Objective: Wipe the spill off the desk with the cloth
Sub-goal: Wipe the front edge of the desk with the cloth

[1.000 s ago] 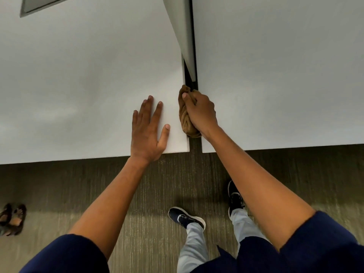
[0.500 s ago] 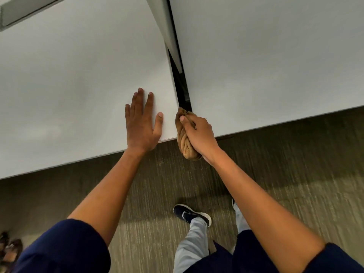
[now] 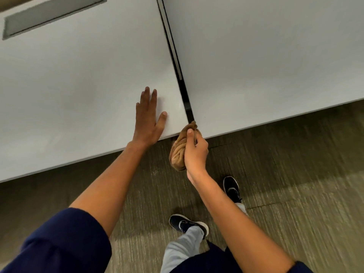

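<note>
My right hand (image 3: 195, 152) grips a bunched tan cloth (image 3: 179, 150) just off the front edge of the desks, its upper tip touching the near end of the dark gap (image 3: 182, 81) between them. My left hand (image 3: 148, 119) lies flat, fingers straight, on the left white desk (image 3: 78, 85) near its front right corner. The right white desk (image 3: 266, 56) spreads beyond the gap. No spill shows on either surface.
A grey recessed panel (image 3: 49, 14) sits in the far left of the left desk. Below the desks is greenish-brown carpet (image 3: 295, 174), with my two dark shoes (image 3: 231, 188) and grey trouser legs on it.
My right hand has drawn the cloth toward me along the gap, from between the desks to past their front edge. My left hand stays flat on the left desk. The view has tilted.
</note>
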`<state>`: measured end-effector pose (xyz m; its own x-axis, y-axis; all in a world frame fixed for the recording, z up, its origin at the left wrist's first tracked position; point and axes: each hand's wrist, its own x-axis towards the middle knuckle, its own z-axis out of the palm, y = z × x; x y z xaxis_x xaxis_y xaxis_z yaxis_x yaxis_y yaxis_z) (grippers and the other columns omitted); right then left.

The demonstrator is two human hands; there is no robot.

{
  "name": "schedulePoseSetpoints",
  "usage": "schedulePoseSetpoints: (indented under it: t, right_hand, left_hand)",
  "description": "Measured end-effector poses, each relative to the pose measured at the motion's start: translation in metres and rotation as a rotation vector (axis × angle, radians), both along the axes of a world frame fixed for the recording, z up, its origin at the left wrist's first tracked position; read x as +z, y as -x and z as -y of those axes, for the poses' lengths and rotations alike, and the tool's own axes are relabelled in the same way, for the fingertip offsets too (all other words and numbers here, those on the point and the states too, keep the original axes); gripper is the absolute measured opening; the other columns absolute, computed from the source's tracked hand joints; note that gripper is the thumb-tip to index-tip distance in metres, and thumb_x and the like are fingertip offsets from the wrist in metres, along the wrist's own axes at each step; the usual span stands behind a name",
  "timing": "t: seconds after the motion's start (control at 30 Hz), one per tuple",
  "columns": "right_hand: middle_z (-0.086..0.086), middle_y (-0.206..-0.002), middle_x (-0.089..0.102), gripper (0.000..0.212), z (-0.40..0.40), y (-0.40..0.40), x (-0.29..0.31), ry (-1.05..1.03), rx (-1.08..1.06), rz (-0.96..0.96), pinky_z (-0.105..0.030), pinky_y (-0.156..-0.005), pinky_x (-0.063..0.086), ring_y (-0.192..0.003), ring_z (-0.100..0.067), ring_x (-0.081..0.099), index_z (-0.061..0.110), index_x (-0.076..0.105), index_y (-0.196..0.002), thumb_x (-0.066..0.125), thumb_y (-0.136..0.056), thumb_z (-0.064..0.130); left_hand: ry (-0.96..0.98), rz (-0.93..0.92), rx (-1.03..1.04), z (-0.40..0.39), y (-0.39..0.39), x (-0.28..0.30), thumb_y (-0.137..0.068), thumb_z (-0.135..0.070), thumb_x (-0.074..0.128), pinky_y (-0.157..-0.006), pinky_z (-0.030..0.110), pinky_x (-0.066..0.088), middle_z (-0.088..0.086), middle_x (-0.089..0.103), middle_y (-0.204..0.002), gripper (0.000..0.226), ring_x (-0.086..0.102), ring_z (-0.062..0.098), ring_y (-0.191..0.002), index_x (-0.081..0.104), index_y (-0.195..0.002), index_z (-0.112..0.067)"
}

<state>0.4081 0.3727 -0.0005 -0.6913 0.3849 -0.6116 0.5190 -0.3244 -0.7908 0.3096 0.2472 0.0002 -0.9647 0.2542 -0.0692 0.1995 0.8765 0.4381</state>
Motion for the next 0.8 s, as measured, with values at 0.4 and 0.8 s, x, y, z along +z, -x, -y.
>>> schedulePoseSetpoints:
  t: [0.4, 0.8]
  right_hand:
    - [-0.006, -0.123, 0.061, 0.034, 0.059, 0.018, 0.016, -0.047, -0.346, 0.068, -0.022, -0.086, 0.047, -0.098, -0.014, 0.062, 0.015, 0.061, -0.119, 0.038, -0.105, 0.036]
    - [-0.013, -0.134, 0.049, 0.04, 0.133, 0.021, 0.037, -0.017, -0.258, 0.213, -0.031, -0.08, 0.048, -0.099, -0.023, 0.058, 0.01, 0.055, -0.128, 0.037, -0.105, 0.038]
  left_hand:
    - [0.032, 0.017, 0.06, 0.135, -0.038, 0.002, -0.1, -0.046, 0.024, -0.122, 0.04, -0.013, -0.003, -0.019, -0.166, 0.07, -0.019, 0.012, -0.152, -0.004, -0.159, -0.021]
    - [0.057, 0.097, 0.134, 0.224, -0.078, 0.01, -0.107, -0.039, 0.03, -0.123, 0.045, -0.01, -0.003, -0.013, -0.167, 0.064, -0.017, 0.011, -0.152, -0.001, -0.159, -0.019]
